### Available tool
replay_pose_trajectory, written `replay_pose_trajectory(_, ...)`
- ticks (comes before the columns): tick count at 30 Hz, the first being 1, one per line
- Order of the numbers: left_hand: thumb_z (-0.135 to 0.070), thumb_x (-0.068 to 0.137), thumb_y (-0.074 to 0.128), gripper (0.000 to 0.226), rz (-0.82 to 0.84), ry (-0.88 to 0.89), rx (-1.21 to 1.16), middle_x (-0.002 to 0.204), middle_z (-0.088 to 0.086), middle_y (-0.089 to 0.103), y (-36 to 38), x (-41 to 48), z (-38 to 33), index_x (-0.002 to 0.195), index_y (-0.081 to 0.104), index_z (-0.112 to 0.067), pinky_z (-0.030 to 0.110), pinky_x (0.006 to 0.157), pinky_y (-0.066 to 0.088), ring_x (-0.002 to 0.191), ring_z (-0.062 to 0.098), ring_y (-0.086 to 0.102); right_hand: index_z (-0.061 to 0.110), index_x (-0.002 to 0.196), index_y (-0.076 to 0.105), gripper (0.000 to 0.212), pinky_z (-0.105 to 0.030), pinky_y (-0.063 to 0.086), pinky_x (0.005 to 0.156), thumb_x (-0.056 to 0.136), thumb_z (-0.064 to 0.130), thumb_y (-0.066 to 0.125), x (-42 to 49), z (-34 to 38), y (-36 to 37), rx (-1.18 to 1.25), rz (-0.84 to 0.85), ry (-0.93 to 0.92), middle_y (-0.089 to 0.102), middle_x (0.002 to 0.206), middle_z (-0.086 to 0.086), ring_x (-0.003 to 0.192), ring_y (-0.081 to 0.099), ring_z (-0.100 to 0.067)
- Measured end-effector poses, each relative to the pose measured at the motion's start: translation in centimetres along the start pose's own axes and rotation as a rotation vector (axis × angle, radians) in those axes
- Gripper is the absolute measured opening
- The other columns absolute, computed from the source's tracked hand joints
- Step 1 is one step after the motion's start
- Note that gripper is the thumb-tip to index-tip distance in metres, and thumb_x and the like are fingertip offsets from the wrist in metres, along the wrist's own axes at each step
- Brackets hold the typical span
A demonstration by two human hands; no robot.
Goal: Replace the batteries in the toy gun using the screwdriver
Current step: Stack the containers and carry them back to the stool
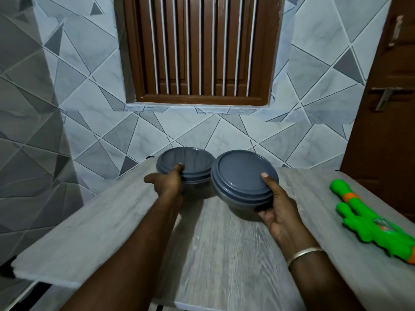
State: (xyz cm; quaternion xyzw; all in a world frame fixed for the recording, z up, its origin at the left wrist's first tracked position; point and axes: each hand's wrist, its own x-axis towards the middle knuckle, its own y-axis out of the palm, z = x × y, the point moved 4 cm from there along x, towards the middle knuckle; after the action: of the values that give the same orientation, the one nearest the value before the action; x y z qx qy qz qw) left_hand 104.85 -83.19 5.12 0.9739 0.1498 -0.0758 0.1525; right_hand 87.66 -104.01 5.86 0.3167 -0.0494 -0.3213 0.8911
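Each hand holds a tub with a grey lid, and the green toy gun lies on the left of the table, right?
No. In the head view the toy gun lies on the right of the table; the rest is true.

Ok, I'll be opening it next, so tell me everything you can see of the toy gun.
The toy gun looks like bright green plastic, with an orange band near its muzzle and more orange at its rear, which the frame cuts off. Two rounded barrels point away toward the wall. It lies flat on the right side of the grey table; nothing else touches it. No battery cover shows.
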Motion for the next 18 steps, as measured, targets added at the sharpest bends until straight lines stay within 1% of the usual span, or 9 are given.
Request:
replay_pose_trajectory(1,-0.037,0.07,0.086,0.077,0.019,-0.006,-0.041,0.119,0.018,0.06,-0.1,-0.8,-0.2,0.116,0.026,-0.023,0.053,0.082,0.061,0.096,0.036,0.067,0.009,0.106,0.066,0.038,-0.05,0.056,0.088,0.074,0.02,0.082,-0.3,0.3,0.3,0.0,0.005,-0.007,0.072,0.109,-0.012,0.101,0.068,-0.029)
replay_pose_trajectory(2,-0.036,0.069,0.086,0.081,0.039,-0.002,-0.069,0.118,0.018,0.059,-0.4,-1.6,-0.6,0.122,0.026,-0.024,0.054,0.078,0.061,0.094,0.035,0.068,0.009,0.105,0.066,0.037,-0.051,0.056,0.088,0.074,0.02,0.083,-0.8,0.5,0.6,0.007,0.009,-0.013,0.072,0.109,-0.012,0.1,0.068,-0.029)
replay_pose_trajectory(4,-0.034,0.071,0.085,0.088,0.077,0.014,-0.101,0.12,0.017,0.057,-0.5,-2.8,-1.3,0.135,0.025,-0.027,0.055,0.077,0.061,0.093,0.034,0.066,0.008,0.102,0.067,0.034,-0.052,0.056,0.087,0.074,0.02,0.083,-1.3,1.2,1.2,0.018,0.015,-0.029,0.072,0.109,-0.013,0.098,0.069,-0.029)
replay_pose_trajectory(5,-0.035,0.07,0.084,0.09,0.088,0.024,-0.1,0.123,0.017,0.056,-0.7,-3.4,-1.8,0.137,0.025,-0.03,0.055,0.079,0.061,0.095,0.034,0.065,0.008,0.102,0.067,0.033,-0.052,0.056,0.087,0.075,0.02,0.082,-1.8,1.5,1.5,0.021,0.02,-0.034,0.072,0.109,-0.013,0.098,0.069,-0.029)
replay_pose_trajectory(8,-0.037,0.065,0.084,0.087,0.09,0.057,-0.133,0.128,0.017,0.055,-1.2,-4.6,-2.9,0.132,0.029,-0.036,0.053,0.078,0.062,0.096,0.032,0.065,0.009,0.105,0.066,0.034,-0.049,0.057,0.085,0.077,0.02,0.08,-2.7,2.3,2.2,0.034,0.042,-0.039,0.071,0.11,-0.012,0.099,0.069,-0.028)
replay_pose_trajectory(12,-0.031,0.07,0.084,0.083,0.084,0.102,-0.185,0.13,0.015,0.051,-0.9,-4.6,-3.6,0.134,0.031,-0.037,0.051,0.074,0.063,0.096,0.031,0.065,0.007,0.11,0.065,0.041,-0.05,0.059,0.081,0.075,0.02,0.082,-2.1,3.0,2.8,0.038,0.058,-0.044,0.073,0.109,-0.013,0.098,0.071,-0.029)
replay_pose_trajectory(15,-0.032,0.07,0.085,0.084,0.057,0.114,-0.192,0.134,0.016,0.046,0.0,-3.1,-3.1,0.134,0.031,-0.04,0.049,0.077,0.063,0.096,0.03,0.063,0.008,0.11,0.066,0.042,-0.05,0.059,0.08,0.073,0.021,0.083,0.3,2.9,3.7,0.008,0.058,-0.046,0.073,0.108,-0.012,0.097,0.071,-0.028)
replay_pose_trajectory(18,-0.032,0.072,0.083,0.083,0.018,0.14,-0.176,0.136,0.015,0.043,1.8,-1.1,-2.8,0.136,0.031,-0.041,0.048,0.081,0.062,0.09,0.026,0.06,0.01,0.11,0.066,0.045,-0.051,0.06,0.079,0.072,0.023,0.084,3.8,3.0,4.9,-0.015,0.054,-0.044,0.073,0.108,-0.012,0.096,0.071,-0.029)
